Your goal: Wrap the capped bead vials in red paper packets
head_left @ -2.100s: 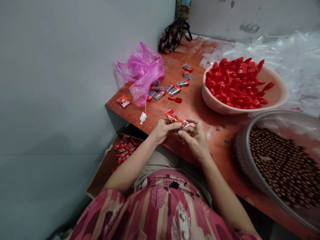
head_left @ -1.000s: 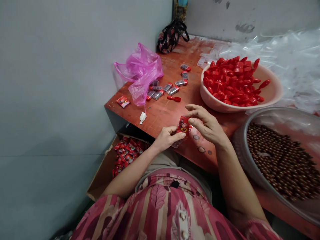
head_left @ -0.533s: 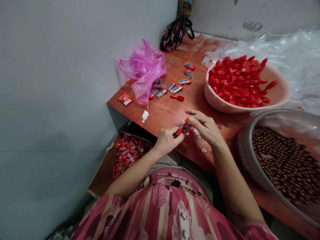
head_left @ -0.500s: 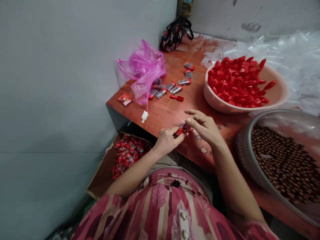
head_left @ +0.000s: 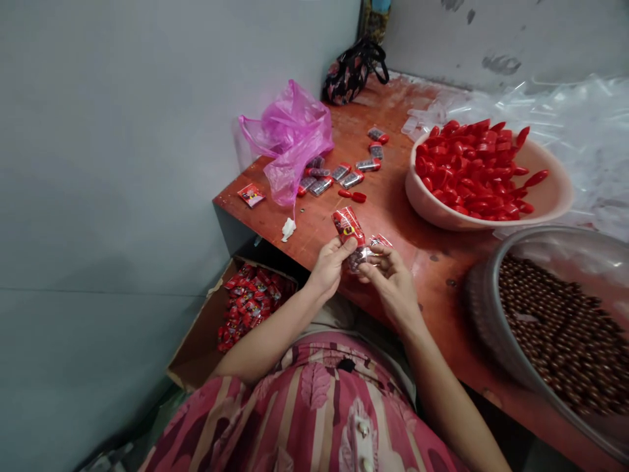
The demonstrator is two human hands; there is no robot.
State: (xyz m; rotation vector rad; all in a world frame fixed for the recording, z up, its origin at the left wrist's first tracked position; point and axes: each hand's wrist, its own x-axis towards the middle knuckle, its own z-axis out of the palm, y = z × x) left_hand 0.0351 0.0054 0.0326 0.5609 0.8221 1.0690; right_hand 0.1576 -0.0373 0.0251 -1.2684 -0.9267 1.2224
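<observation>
Over the table's front edge, my left hand (head_left: 328, 267) is closed around a red printed packet (head_left: 348, 226), its thumb on the front. A clear lower end with small dark balls inside shows below the red print. My right hand (head_left: 396, 282) pinches that lower end between thumb and fingers. Just behind the right fingertips is another red printed wrapper (head_left: 381, 241); whether those fingers touch it I cannot tell. Beyond my hands lie a red plastic spoon (head_left: 352, 195) and several small clear containers (head_left: 352, 179) with red caps and dark contents.
A pink bowl (head_left: 417, 203) of red plastic pieces and a grey basin (head_left: 484, 314) of brown balls stand right. Clear plastic pieces (head_left: 584, 124) lie behind. At left are a pink bag (head_left: 299, 124), a flat red packet (head_left: 251, 195) and a carton (head_left: 196, 347) of red packets below.
The packet has come upright in my left hand, its red face now showing. My right hand has moved down and left onto its lower end. The view has shifted slightly.
</observation>
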